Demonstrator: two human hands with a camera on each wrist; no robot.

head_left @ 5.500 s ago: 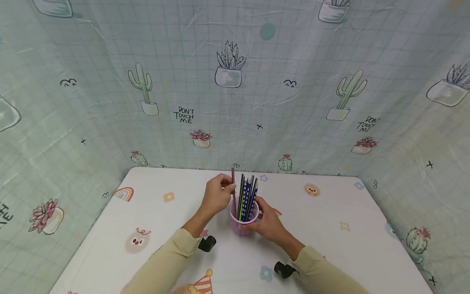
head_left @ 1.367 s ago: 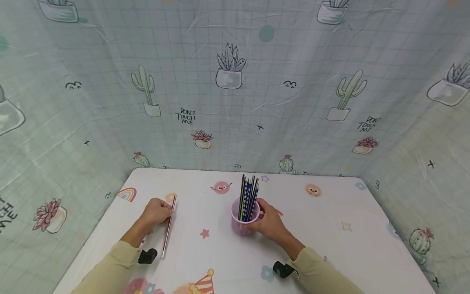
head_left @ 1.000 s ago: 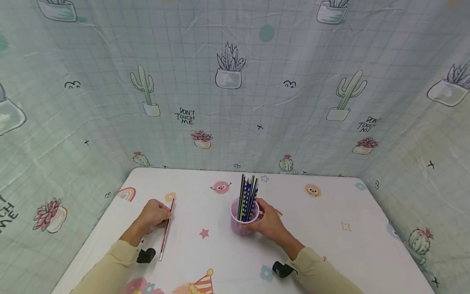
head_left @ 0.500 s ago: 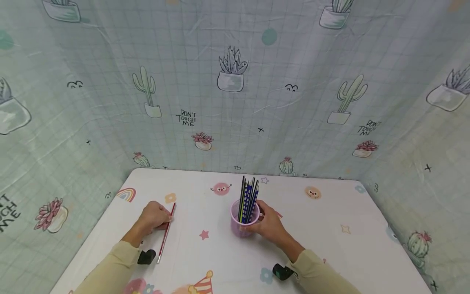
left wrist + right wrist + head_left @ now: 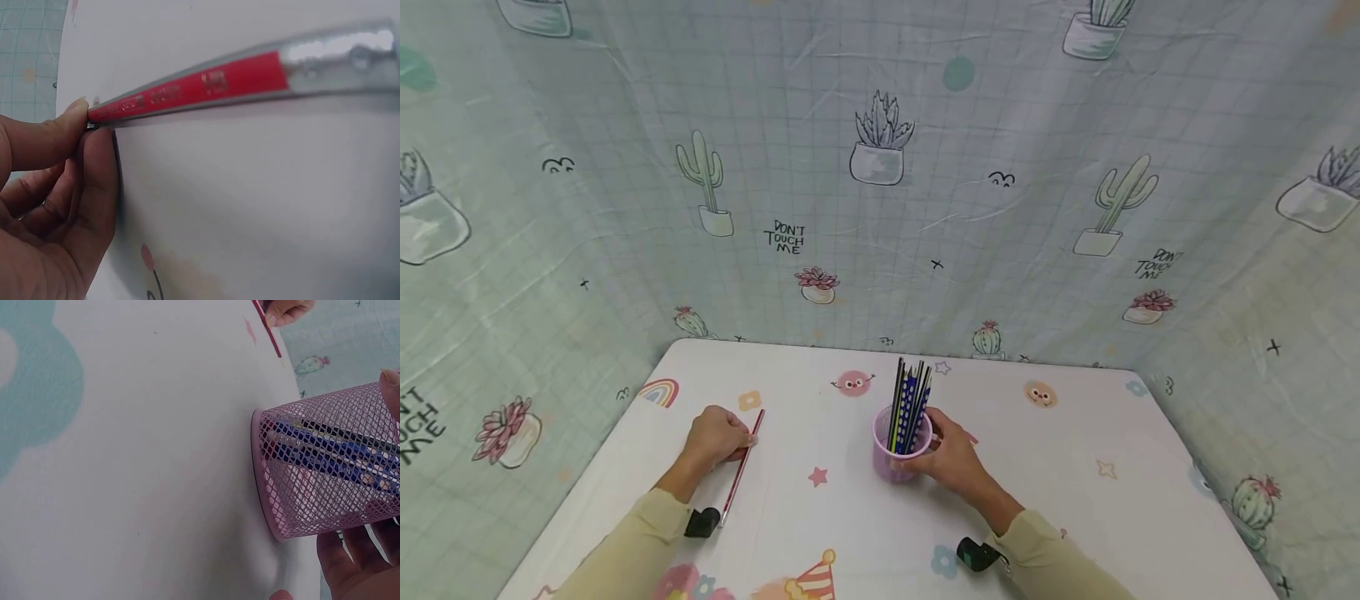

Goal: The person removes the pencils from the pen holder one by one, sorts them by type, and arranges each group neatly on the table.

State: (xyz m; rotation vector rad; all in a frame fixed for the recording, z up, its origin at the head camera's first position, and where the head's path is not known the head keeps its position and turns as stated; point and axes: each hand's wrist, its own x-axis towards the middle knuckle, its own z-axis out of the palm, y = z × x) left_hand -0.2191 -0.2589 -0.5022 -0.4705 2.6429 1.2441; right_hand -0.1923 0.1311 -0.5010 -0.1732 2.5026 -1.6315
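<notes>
At the left side of the table, my left hand (image 5: 718, 435) pinches a red pencil (image 5: 738, 479) between thumb and fingers. The pencil slants low over the white top; in the left wrist view its silver end and silver lettering on the red barrel (image 5: 244, 78) show. My right hand (image 5: 957, 457) grips the right side of a pink mesh pencil cup (image 5: 889, 468), which stands upright near the middle. Several pencils (image 5: 906, 408), mostly dark, some blue with light dots, stand in the cup. Through the mesh wall (image 5: 319, 519) their lower ends are visible.
The white table (image 5: 1030, 500) carries printed drawings such as a rainbow and stars. A patterned curtain (image 5: 775, 125) with cactus prints hangs behind it and along both sides. Small black wrist cameras (image 5: 977, 553) sit by each sleeve.
Earlier, my left hand had the red pencil upright at the cup; it has since carried it left and down to the table. My right hand has stayed on the cup.
</notes>
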